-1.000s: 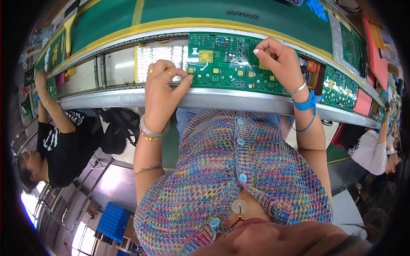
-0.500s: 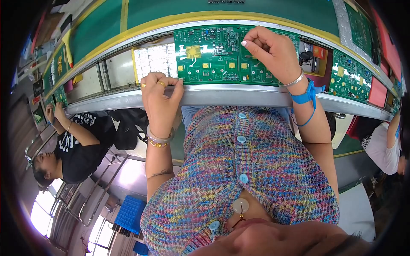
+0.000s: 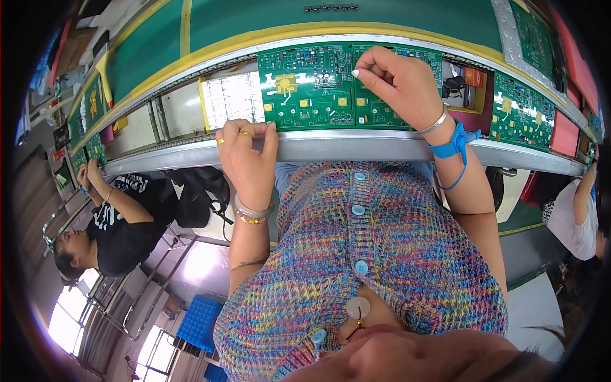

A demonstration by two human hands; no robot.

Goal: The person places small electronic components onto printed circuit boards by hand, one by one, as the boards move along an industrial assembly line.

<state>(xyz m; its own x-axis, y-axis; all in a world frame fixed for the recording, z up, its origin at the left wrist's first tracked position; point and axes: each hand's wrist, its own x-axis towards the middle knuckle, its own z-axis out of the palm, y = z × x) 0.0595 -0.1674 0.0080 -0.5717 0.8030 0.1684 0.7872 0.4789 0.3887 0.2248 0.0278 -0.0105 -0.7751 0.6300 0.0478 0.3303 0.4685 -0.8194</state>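
Observation:
Two green circuit boards lie side by side on the rails in front of me, a left board (image 3: 305, 79) and a right board (image 3: 372, 118). Thumb and forefinger of my left hand (image 3: 247, 159) close together at the left board's near left corner. Over the right board hovers my right hand (image 3: 404, 86), thumb and bent fingers pinched near the seam between the boards. Whatever may be in that pinch is too small or hidden to make out. A blue wrist strap (image 3: 453, 145) with a cord circles my right wrist.
The near metal rail (image 3: 356, 148) runs across before my body. A row of small black parts (image 3: 331, 7) sits on the green surface beyond. Another circuit board (image 3: 522, 114) lies to the right. A person (image 3: 121, 216) works at the left; another person (image 3: 573, 213) is at the right.
My left hand has shifted slightly right at the board's corner. My right hand has moved a little left and nearer, still pinched. The whole view has shifted slightly.

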